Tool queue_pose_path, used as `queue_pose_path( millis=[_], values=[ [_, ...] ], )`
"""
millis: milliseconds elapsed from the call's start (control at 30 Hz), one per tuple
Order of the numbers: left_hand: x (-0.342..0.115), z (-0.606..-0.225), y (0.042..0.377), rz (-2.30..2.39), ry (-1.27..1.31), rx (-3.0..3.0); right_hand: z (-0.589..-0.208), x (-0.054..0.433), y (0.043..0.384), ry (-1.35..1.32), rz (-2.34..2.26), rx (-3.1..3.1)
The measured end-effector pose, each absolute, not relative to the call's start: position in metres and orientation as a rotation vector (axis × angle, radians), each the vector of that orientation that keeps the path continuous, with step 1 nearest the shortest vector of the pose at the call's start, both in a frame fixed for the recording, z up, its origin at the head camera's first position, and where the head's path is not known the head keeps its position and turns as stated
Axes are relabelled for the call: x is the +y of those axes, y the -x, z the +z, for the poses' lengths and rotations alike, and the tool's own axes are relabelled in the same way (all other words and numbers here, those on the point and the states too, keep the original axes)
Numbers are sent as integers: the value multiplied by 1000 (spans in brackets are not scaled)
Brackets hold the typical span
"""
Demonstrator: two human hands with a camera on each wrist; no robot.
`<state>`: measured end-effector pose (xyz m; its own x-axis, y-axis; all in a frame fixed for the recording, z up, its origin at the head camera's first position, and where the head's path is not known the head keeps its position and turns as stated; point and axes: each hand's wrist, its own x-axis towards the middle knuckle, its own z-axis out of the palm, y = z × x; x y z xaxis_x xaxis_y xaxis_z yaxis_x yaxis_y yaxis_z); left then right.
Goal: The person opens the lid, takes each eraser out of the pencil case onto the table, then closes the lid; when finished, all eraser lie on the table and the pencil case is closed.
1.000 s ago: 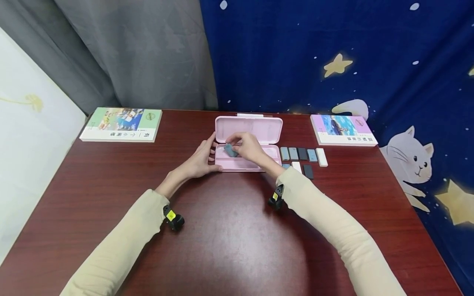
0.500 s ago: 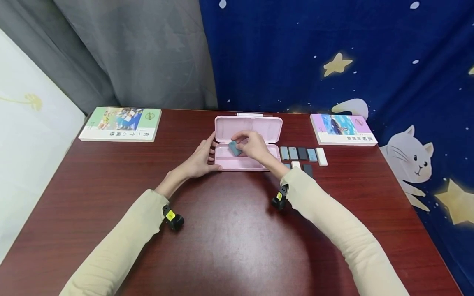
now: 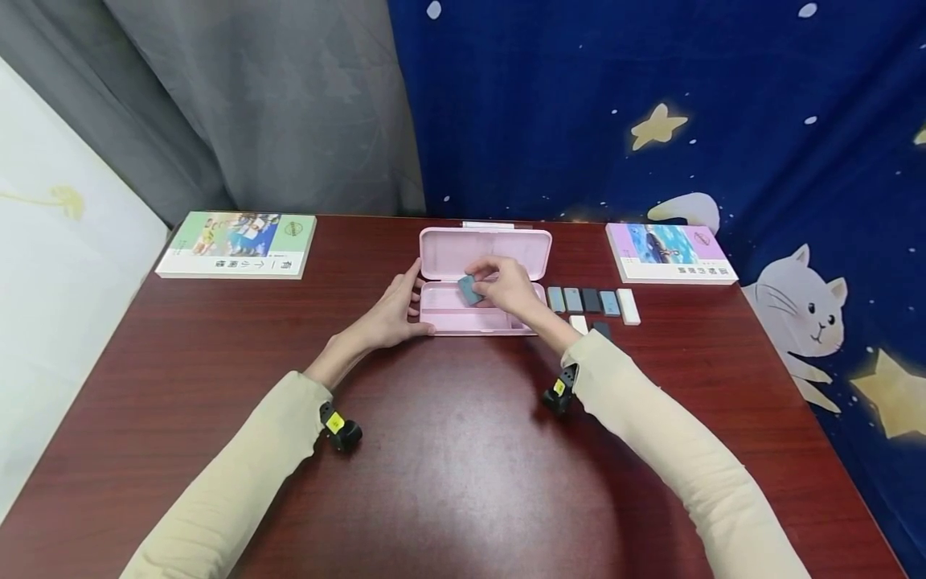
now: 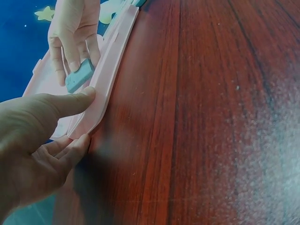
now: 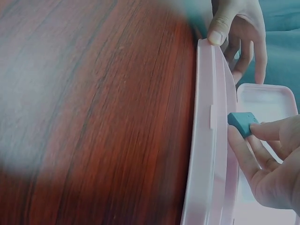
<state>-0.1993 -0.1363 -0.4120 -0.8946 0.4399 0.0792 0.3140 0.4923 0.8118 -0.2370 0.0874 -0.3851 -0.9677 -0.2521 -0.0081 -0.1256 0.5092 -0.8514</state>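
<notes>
A pink pencil case (image 3: 466, 321) lies with its lid raised on the dark red table. My right hand (image 3: 505, 285) pinches a blue-grey eraser (image 3: 469, 290) between thumb and fingers, above the case's back compartment. In the right wrist view the eraser (image 5: 242, 123) is tilted, with the fingers beneath one side. My left hand (image 3: 394, 308) holds the left end of the case, its thumb at the front corner and its fingers along the left side. In the left wrist view the thumb of the left hand (image 4: 35, 117) lies against the case's rim.
Right of the case, several small blocks like erasers stand in two rows, among them a white one (image 3: 628, 307) and a black one (image 3: 591, 301); my right forearm partly covers the nearer row. Books lie at the back left (image 3: 235, 244) and back right (image 3: 671, 254). A white object (image 3: 488, 225) lies behind the lid.
My right hand has moved slightly to the right over the pencil case with the eraser still pinched. Its forearm now hides more of the nearer row. My left hand has stayed in place.
</notes>
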Motion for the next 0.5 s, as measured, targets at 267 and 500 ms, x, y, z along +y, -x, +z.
queue_pose_path(
  millis=[267, 500],
  values=[
    [-136, -411, 198, 1366, -669, 2593, -383, 101, 236, 311, -1485, 2600],
    [-136, -411, 198, 1367, -668, 2596, -383, 112, 233, 293, -1540, 2569]
  ],
)
